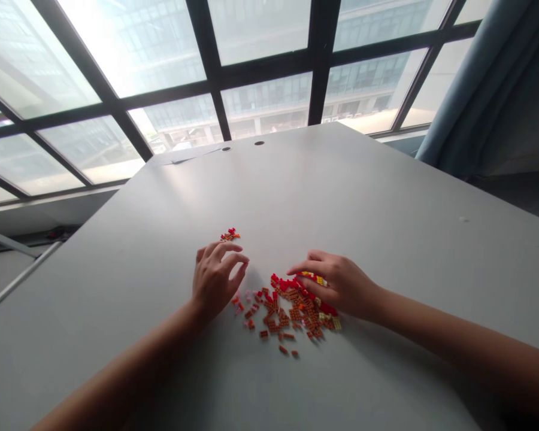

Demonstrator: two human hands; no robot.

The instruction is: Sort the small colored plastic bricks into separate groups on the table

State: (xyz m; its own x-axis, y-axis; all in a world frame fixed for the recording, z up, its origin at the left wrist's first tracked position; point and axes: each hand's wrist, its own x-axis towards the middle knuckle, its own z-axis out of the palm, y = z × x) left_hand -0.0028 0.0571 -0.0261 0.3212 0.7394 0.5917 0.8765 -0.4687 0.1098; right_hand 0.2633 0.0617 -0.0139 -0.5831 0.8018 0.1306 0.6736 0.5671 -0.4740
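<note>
Left hand [215, 282], right hand [344, 286], fingers [232, 259] unclenched, at brick pile [291, 311]; wide table [386, 197] around

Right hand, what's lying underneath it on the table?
The right hand rests on the edge of the brick pile; red and yellow bricks peek out beneath its fingers. Anything under the palm is covered.

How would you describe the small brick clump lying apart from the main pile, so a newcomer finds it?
On the grey table under the big window, a loose pile of red and orange bricks lies between the left hand and the right hand. The small clump sits just past the left hand, on the window side. It alone is tight, tiny and separate from the pile.
</note>
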